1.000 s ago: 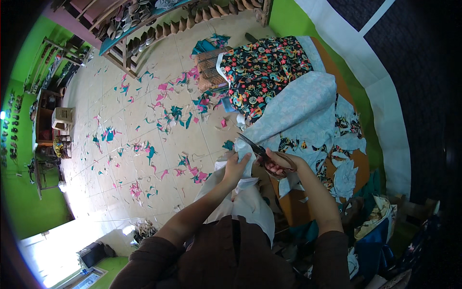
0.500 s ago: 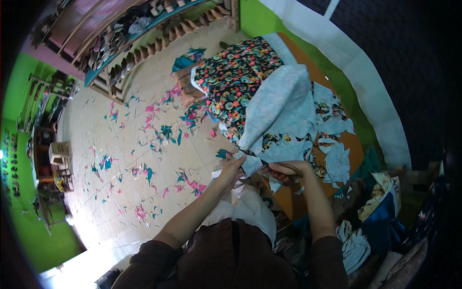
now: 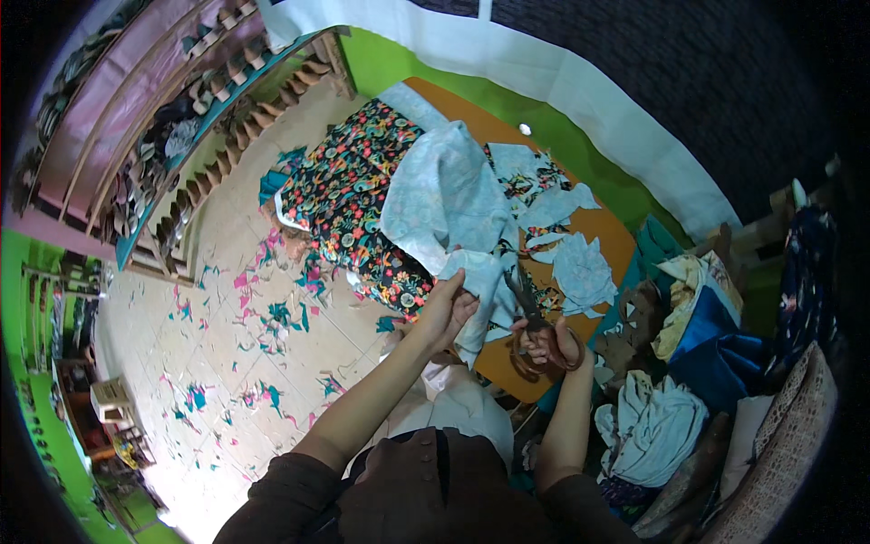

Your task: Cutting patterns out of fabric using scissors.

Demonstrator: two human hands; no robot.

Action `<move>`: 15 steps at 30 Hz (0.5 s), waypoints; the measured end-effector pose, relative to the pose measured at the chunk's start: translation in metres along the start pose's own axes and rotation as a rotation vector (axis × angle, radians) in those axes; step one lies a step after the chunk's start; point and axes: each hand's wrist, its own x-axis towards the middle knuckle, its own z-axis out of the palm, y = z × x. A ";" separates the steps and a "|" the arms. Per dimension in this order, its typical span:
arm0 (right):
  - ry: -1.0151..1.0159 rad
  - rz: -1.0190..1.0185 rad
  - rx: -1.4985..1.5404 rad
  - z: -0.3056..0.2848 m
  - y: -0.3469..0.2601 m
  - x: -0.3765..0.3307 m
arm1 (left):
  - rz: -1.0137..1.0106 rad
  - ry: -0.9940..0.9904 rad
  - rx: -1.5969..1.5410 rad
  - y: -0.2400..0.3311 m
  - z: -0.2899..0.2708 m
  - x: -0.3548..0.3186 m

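Two hands meet at the table's near edge in the head view. Your left hand (image 3: 447,313) reaches up and forward, forearm stretched long from the lower edge, fingers (image 3: 459,286) pinched shut on the hanging edge of the pale blue cloth (image 3: 449,195). Your right hand (image 3: 544,343) sits just beside it, wrist bent, fingers closed through the brown loops of the scissors (image 3: 533,319). The blades' long axis runs up and slightly left, tips pointing away from you into the cloth fold; how far the blades gape you cannot tell.

Against a second ago: the view has swung, so cloth and orange table (image 3: 609,238) now sit higher and nearer centre. Your hands have stayed close together, and the scissors have kept to the cloth's lower edge.

Flowered dark fabric (image 3: 349,201) lies left of the blue cloth, draped off the table. Coloured scraps (image 3: 272,317) litter the tiled floor (image 3: 181,363).
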 end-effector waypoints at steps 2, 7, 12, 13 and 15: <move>0.060 -0.131 0.033 0.008 0.001 -0.008 | -0.008 -0.044 0.004 0.001 0.015 0.008; 0.270 -0.262 0.080 0.028 0.011 -0.006 | -0.109 0.016 0.319 -0.006 0.004 0.046; 0.963 -0.534 0.376 0.067 0.027 0.057 | -0.233 -0.066 0.455 -0.001 0.000 0.041; 1.122 -0.566 0.454 0.075 0.028 0.073 | -0.283 -0.112 0.469 0.001 -0.002 0.040; 1.134 -0.658 0.551 0.090 0.021 0.098 | -0.290 -0.144 0.531 0.002 -0.009 0.042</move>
